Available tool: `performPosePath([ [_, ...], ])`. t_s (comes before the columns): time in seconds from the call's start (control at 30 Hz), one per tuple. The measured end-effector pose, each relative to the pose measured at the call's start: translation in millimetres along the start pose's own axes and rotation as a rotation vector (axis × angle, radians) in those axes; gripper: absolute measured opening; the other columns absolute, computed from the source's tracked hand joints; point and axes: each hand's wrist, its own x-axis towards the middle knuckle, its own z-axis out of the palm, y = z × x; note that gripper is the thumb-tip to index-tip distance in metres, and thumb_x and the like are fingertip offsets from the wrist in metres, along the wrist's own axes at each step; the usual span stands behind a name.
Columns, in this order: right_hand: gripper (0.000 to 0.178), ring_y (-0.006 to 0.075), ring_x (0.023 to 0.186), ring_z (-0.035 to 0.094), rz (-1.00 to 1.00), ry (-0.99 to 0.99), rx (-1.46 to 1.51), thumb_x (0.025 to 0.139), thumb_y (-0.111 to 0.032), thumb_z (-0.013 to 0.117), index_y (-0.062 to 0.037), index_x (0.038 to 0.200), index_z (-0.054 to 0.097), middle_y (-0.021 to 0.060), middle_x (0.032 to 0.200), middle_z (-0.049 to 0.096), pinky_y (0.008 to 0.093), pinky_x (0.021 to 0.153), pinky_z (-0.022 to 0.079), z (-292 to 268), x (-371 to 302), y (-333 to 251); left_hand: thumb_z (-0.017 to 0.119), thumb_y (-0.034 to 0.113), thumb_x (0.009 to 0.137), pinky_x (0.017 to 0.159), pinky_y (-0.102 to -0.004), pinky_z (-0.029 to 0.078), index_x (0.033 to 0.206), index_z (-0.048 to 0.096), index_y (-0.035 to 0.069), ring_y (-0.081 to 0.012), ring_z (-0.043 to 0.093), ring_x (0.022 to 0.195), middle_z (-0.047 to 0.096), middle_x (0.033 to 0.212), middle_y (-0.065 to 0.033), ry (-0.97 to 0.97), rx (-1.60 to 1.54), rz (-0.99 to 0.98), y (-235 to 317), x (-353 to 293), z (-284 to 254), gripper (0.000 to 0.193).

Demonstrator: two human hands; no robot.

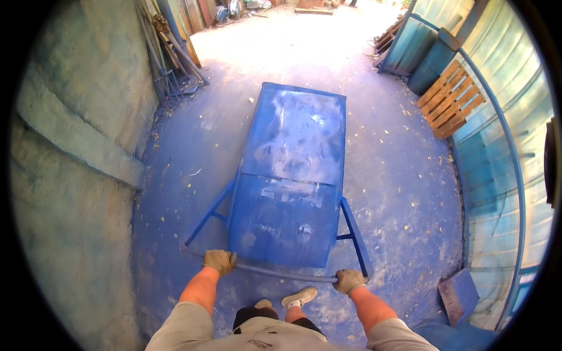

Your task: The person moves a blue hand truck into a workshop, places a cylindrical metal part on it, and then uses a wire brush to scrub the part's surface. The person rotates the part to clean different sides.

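Note:
A blue metal cart (287, 216) with a flat rectangular top stands right in front of me, its far end toward the bright opening. Two angled blue struts join its sides to a curved push bar (281, 273) at the near end. Toward the bar's left end, my gloved left hand (219, 262) is closed around it. Near its right end, beside the lower tip of the right strut, my gloved right hand (350, 281) also grips the bar. The fingers of both hands are partly hidden under the gloves and the bar. The cart's wheels are out of sight.
A rough wall (76, 169) runs along the left, with metal bars and scraps (170, 58) leaning at its far end. On the right are a corrugated panel wall (497, 193), a wooden pallet (451, 99), a blue barrel (432, 64) and a leaning board (458, 296). Leaves litter the floor (398, 169).

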Motion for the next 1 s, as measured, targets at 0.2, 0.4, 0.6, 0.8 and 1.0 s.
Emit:
performPosePath([
  [0.2, 0.036, 0.0391, 0.1, 0.08, 0.021, -0.022, -0.024, 0.094, -0.047, 0.071, -0.0159, 0.106, 0.083, 0.0146, 0.105, 0.083, 0.0524, 0.091, 0.063, -48.5, 67.1, 22.4, 0.051, 0.048, 0.109, 0.074, -0.0486, 0.062, 0.079, 0.085, 0.015, -0.036, 0.08, 0.079, 0.081, 0.082, -0.0142, 0.116, -0.035, 0.028, 5.3, 73.9, -42.7, 0.056],
  [0.4, 0.035, 0.0401, 0.098, 0.08, 0.08, -0.019, -0.005, 0.094, -0.048, 0.072, -0.0166, 0.104, 0.083, 0.0146, 0.103, 0.083, 0.0525, 0.09, 0.063, -137.3, 143.4, 18.0, 0.053, 0.047, 0.108, 0.074, -0.0491, 0.062, 0.075, 0.084, 0.015, -0.0363, 0.08, 0.077, 0.08, 0.079, -0.0146, 0.222, -0.031, 0.039, -9.4, 167.8, -113.7, 0.055],
  [0.6, 0.038, 0.0408, 0.101, 0.079, 0.069, 0.001, 0.012, 0.095, -0.051, 0.069, -0.0167, 0.105, 0.083, 0.0157, 0.107, 0.083, 0.0525, 0.091, 0.062, -198.9, 237.5, -24.5, 0.049, 0.05, 0.11, 0.082, -0.0491, 0.062, 0.089, 0.087, 0.015, -0.0351, 0.081, 0.088, 0.083, 0.09, -0.0127, 0.12, -0.006, 0.019, -72.5, 264.2, -185.7, 0.055],
  [0.8, 0.042, 0.0402, 0.112, 0.078, 0.042, 0.003, 0.107, 0.096, -0.052, 0.072, -0.0159, 0.114, 0.081, 0.0173, 0.117, 0.082, 0.0523, 0.098, 0.06, -276.7, 352.4, -114.6, 0.056, 0.047, 0.108, 0.097, -0.0462, 0.058, 0.115, 0.08, 0.006, -0.0387, 0.074, 0.111, 0.078, 0.117, -0.0197, 0.387, 0.095, -0.128, -167.2, 389.3, -266.6, 0.048],
  [1.0, 0.034, 0.0383, 0.114, 0.076, -0.033, 0.175, -0.045, 0.095, -0.043, 0.076, -0.0152, 0.114, 0.082, 0.0145, 0.114, 0.082, 0.056, 0.11, 0.052, -357.7, 452.6, -161.2, 0.075, 0.044, 0.098, 0.109, -0.053, 0.053, 0.147, 0.055, -0.004, -0.048, 0.063, 0.126, 0.06, 0.139, -0.0337, 0.681, -0.793, -0.561, -131.5, 481.6, -306.3, 0.071],
])
